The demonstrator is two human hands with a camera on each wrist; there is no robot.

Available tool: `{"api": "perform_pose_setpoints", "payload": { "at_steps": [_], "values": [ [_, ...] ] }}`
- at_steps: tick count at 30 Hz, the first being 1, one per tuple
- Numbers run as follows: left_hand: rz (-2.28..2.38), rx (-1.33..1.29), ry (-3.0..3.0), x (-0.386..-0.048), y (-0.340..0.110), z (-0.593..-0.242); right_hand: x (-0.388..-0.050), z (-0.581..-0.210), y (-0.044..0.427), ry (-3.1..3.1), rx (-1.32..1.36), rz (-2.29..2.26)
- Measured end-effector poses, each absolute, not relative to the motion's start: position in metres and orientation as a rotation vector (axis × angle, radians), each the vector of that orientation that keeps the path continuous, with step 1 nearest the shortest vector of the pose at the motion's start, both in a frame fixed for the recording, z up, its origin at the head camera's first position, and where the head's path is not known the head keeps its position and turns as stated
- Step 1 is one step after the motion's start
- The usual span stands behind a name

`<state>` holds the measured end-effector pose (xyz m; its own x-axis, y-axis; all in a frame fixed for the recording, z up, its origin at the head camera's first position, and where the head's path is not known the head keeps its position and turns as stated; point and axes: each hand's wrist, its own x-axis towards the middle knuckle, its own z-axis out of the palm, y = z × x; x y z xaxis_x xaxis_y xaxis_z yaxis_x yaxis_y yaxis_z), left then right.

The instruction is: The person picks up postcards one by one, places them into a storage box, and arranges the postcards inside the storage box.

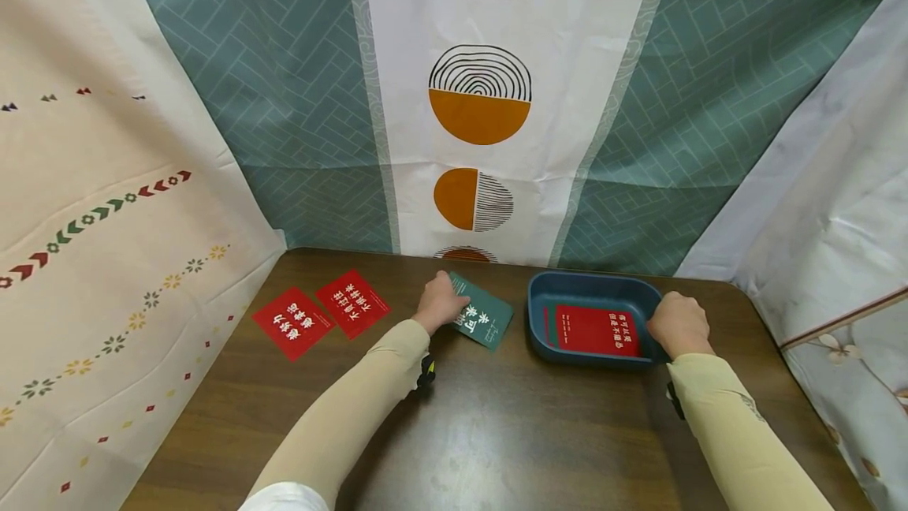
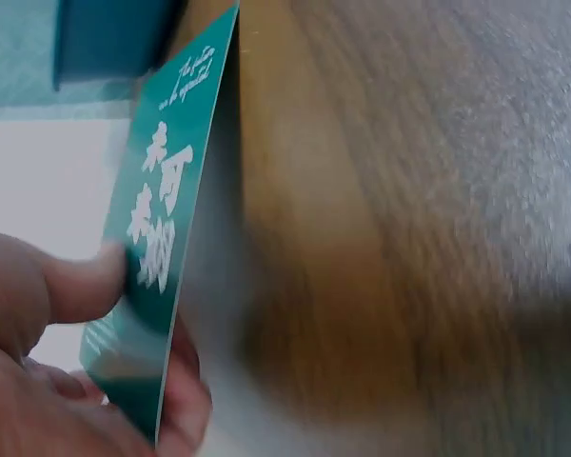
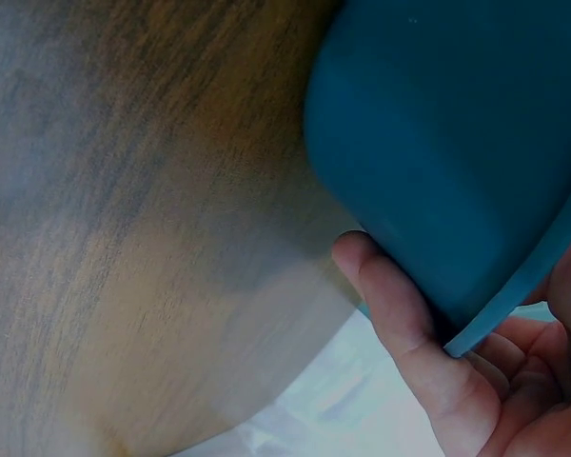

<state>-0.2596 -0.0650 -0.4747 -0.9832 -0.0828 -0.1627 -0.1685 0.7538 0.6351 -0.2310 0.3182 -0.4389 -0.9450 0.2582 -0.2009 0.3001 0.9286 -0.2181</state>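
My left hand (image 1: 440,303) pinches a green card (image 1: 484,314) with white lettering, thumb on its printed face and fingers behind. In the left wrist view this card (image 2: 157,205) stands tilted, its edge toward the camera, off the wooden surface. At the right, my right hand (image 1: 679,325) grips the near right side of a dark blue plastic bin (image 1: 537,322). The right wrist view has the thumb along the outer wall of the bin (image 3: 428,143). Inside the bin lies a red card (image 1: 596,330), with a green edge showing beside it.
Two red cards with white lettering, one farther left (image 1: 293,323) and one nearer the middle (image 1: 352,303), lie flat on the brown wooden table (image 1: 482,432). A patterned curtain (image 1: 305,101) hangs behind the table's back edge, and pale cloth flanks both sides.
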Motion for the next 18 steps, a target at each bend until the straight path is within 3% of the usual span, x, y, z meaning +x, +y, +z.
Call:
{"api": "perform_pose_setpoints", "payload": {
  "at_steps": [11, 18],
  "values": [
    [1.546, -0.073, 2.605, -0.265, -0.09, -0.469, -0.229, -0.432, 0.316, 2.92, 0.421, -0.383],
    [1.599, 0.035, 2.584, -0.262, -0.097, -0.46, -0.228, -0.436, 0.316, 2.922, 0.425, -0.38]
  ]
}}
